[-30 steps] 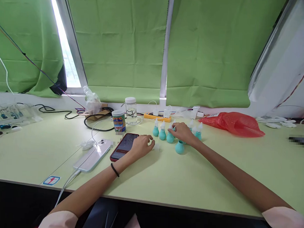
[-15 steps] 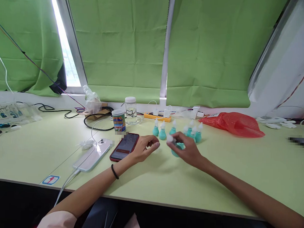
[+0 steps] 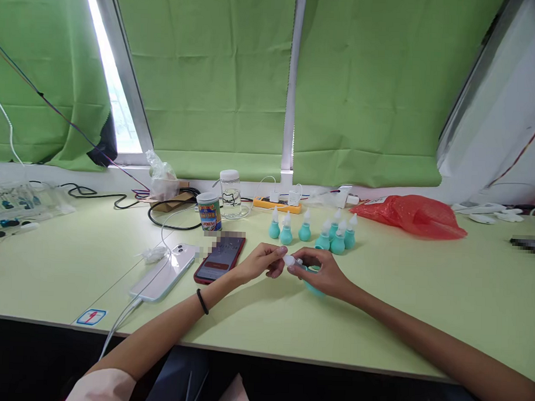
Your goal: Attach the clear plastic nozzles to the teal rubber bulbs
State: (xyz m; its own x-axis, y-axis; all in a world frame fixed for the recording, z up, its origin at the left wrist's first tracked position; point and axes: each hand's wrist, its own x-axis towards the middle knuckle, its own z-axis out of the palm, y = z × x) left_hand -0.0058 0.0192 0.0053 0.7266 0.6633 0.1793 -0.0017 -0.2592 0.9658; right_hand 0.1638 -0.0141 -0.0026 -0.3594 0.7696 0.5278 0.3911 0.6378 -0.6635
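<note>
My right hand (image 3: pixel 326 274) is closed around a teal bulb nasal aspirator (image 3: pixel 313 288), tilted so that its clear-white tip end (image 3: pixel 289 260) points left. The fingers cover most of its neck. My left hand (image 3: pixel 262 262) meets that tip, thumb and forefinger pinched together beside it and the other fingers curled; whatever lies in the pinch is too small to make out. Behind the hands, several more teal aspirators (image 3: pixel 337 243) stand upright with pointed clear nozzles. One of these, a teal aspirator (image 3: pixel 305 231), stands a little apart from the others.
Left of my hands lie a dark phone in a red case (image 3: pixel 221 258) and a pale phone (image 3: pixel 166 273) with a white cable. Farther back are a printed canister (image 3: pixel 210 213), a clear jar (image 3: pixel 231 196), an orange power strip (image 3: pixel 276 206) and a red plastic bag (image 3: pixel 414 216).
My right hand has brought the aspirator slightly down and left. My left hand has shifted right and closed its thumb and forefinger at the white tip.
</note>
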